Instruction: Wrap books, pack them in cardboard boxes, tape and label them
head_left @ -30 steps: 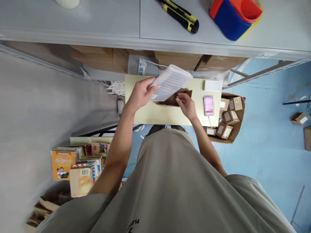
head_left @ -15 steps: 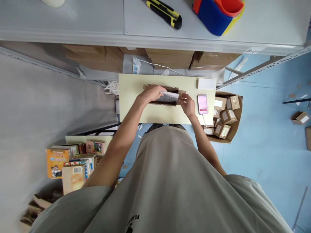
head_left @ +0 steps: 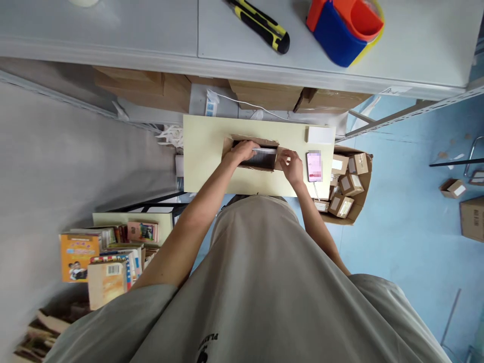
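An open cardboard box lies on the pale yellow tabletop, its end flaps spread outward. My left hand reaches in over its left part, fingers closed on a flat white item. This item is thin and pale, and I cannot tell whether it is a booklet or a pad of paper. Part of it is hidden inside the box. At the box's right end my right hand has thumb and fingers curled around the cardboard flap.
Right of my right hand lie a phone with a cable and a small white box. A large carton of small parcels stands beyond. Above, a shelf holds a utility knife and a blue-and-red holder. Books are stacked lower left.
The white item has gone lower into the box and now shows mostly its edge. My left hand has moved down with it. My right hand stays at the flap.
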A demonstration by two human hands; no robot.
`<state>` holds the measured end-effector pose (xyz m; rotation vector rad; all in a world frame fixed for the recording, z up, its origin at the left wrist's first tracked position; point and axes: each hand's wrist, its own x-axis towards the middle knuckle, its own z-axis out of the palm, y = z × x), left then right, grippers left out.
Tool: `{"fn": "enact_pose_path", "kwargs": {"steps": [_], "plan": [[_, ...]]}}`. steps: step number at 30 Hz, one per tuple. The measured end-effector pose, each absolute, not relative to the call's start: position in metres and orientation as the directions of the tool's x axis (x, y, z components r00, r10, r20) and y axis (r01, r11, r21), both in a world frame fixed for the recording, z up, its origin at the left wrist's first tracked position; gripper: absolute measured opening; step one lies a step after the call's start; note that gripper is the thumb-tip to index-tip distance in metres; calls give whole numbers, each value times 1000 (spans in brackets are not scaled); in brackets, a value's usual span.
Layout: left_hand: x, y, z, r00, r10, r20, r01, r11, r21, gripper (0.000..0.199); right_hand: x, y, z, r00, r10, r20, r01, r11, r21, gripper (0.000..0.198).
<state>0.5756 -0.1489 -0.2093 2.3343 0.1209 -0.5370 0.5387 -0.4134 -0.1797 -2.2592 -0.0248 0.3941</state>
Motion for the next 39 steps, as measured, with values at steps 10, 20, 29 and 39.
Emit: {"fn": "enact_pose_path", "kwargs": {"steps": [10, 20, 29, 39], "plan": [[490, -98, -161, 972, 216, -90, 220, -709, 670, 43, 524, -422, -173, 960, 111, -257, -152, -566, -811, 50], [458, -109, -170, 974, -97, -204, 83, -684, 725, 57, 514, -389, -169, 839, 475, -266, 162, -684, -711, 57], [501, -92, -189, 982, 126, -141, 189, -675, 714, 84, 539, -390, -185, 957, 149, -249, -2, -855, -518, 64], [489, -80, -208, 984, 97, -151, 179, -617, 766, 32, 522, -393, -189, 942, 206, -266, -30, -736, -677, 45]]}}
